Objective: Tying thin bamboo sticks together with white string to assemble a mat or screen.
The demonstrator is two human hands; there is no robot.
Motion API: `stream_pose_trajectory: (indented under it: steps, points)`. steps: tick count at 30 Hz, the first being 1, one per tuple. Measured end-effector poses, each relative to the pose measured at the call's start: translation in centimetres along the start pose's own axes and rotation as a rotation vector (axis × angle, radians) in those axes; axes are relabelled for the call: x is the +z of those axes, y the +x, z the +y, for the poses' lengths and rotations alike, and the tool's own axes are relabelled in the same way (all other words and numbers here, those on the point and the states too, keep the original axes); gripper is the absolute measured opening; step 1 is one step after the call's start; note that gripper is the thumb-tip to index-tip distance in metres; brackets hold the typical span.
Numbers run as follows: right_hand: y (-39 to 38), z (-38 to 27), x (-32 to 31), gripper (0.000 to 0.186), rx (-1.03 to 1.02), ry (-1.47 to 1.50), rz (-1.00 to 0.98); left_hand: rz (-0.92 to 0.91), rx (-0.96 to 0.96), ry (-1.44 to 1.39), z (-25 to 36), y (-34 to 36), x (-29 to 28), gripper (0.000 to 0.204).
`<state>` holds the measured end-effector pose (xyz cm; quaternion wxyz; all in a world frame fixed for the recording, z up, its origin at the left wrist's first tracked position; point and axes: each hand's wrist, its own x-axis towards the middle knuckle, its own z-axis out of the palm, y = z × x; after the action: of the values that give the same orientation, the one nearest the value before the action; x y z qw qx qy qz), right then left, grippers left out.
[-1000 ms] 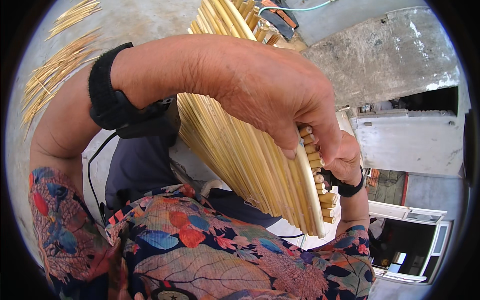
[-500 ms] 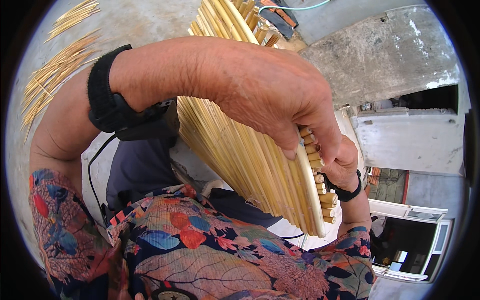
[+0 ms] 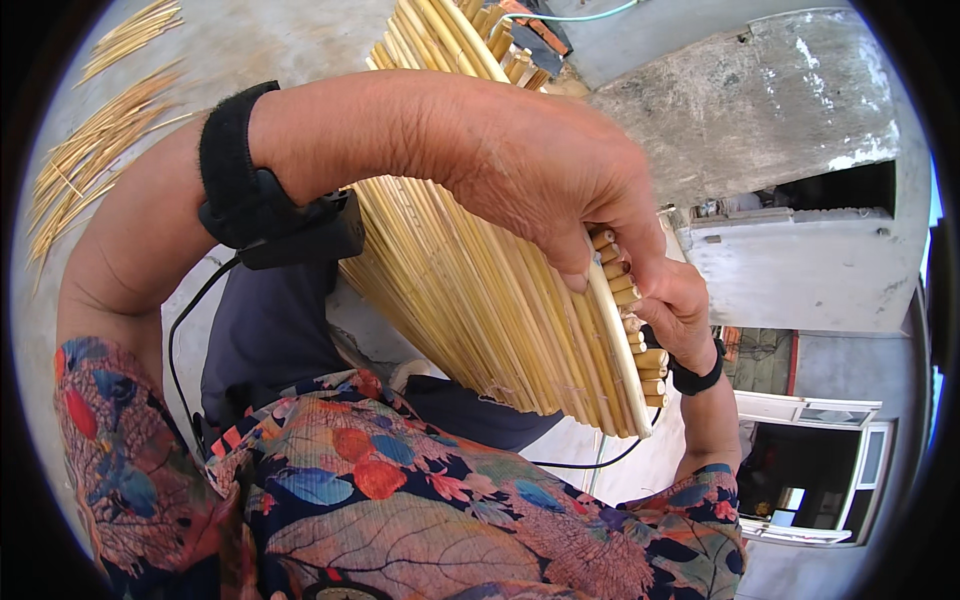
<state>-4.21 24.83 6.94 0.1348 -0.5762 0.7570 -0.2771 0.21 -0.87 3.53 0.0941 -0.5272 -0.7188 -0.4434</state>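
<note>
A panel of straight yellow reed stalks [image 3: 480, 310] laid side by side stands tilted in front of me. A thicker pale rod [image 3: 618, 350] runs along its right edge, and cut stalk ends [image 3: 650, 360] stick out beyond it. My left hand [image 3: 570, 170] reaches across the top and is closed on this edge, its thumb on the rod and its fingers among the stalk ends. My right hand [image 3: 682, 312] is at the far side of the same edge, its fingers bent in close to my left fingers. What the right fingertips hold is hidden.
Loose thin stalks [image 3: 100, 150] lie on the concrete floor at the upper left, with a smaller bunch [image 3: 130, 38] beyond. A weathered grey slab [image 3: 750, 100] and a white wall [image 3: 800, 275] stand at the right. A black cable [image 3: 172, 340] hangs from my left wrist device.
The lower end of the panel's edge has risen slightly. Both hands stay at the same edge, and the whole view has shifted a little.
</note>
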Motion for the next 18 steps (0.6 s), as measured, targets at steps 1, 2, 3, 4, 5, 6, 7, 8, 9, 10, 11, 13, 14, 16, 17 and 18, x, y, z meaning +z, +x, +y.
stream_pose_trajectory:
  steps: [1,2,3,4,5,6,7,8,9,10,11,13,14,16,17,18]
  points:
    - [-0.20,0.00,0.02,0.013,-0.013,-0.005,0.005,0.002,0.002,0.002,-0.16,-0.04,-0.01,0.036]
    - [-0.23,-0.13,-0.14,0.013,-0.010,-0.011,0.005,0.001,0.011,0.021,-0.11,0.09,-0.01,0.038]
    - [-0.17,-0.22,-0.31,0.013,-0.035,-0.054,-0.005,0.000,0.019,0.040,-0.08,0.19,-0.03,0.039]
    - [-0.15,-0.32,-0.44,0.014,-0.059,-0.096,-0.015,0.002,0.024,0.040,-0.06,0.26,-0.09,0.039]
    - [-0.21,-0.36,-0.43,0.014,-0.059,-0.099,-0.018,0.004,0.024,0.047,-0.03,0.26,-0.15,0.038]
    - [-0.34,-0.39,-0.36,0.014,-0.031,-0.085,-0.028,0.007,0.024,0.054,0.01,0.25,-0.18,0.036]
    - [-0.40,-0.49,-0.30,0.014,-0.003,-0.070,-0.038,0.010,0.025,0.055,0.09,0.22,-0.14,0.036]
    - [-0.32,-0.60,-0.23,0.014,-0.004,-0.071,-0.040,0.003,0.017,0.041,0.08,0.18,-0.09,0.036]
    - [-0.20,-0.73,-0.12,0.014,-0.014,-0.076,-0.030,-0.004,0.009,0.026,0.07,0.13,-0.06,0.036]
    - [-0.09,-0.84,-0.03,0.014,-0.024,-0.080,-0.019,-0.001,0.009,0.027,0.05,0.06,-0.07,0.036]
    - [-0.13,-0.88,0.08,0.014,-0.025,-0.082,-0.021,0.012,0.016,0.052,0.08,0.00,-0.07,0.035]
    - [-0.22,-0.83,0.26,0.014,0.000,-0.068,0.006,0.028,0.024,0.078,0.11,-0.12,-0.08,0.035]
    - [-0.28,-0.79,0.31,0.014,0.005,-0.069,0.008,0.020,0.033,0.071,0.10,-0.11,-0.10,0.034]
    - [-0.39,-0.68,0.37,0.014,-0.024,-0.073,0.003,0.010,0.045,0.060,0.04,-0.09,-0.13,0.034]
    - [-0.26,-0.72,0.43,0.014,-0.027,-0.073,0.001,0.001,0.038,0.042,0.15,-0.19,-0.18,0.034]
    - [-0.10,-0.79,0.49,0.015,-0.040,-0.086,-0.001,-0.009,0.030,0.025,0.24,-0.28,-0.20,0.034]
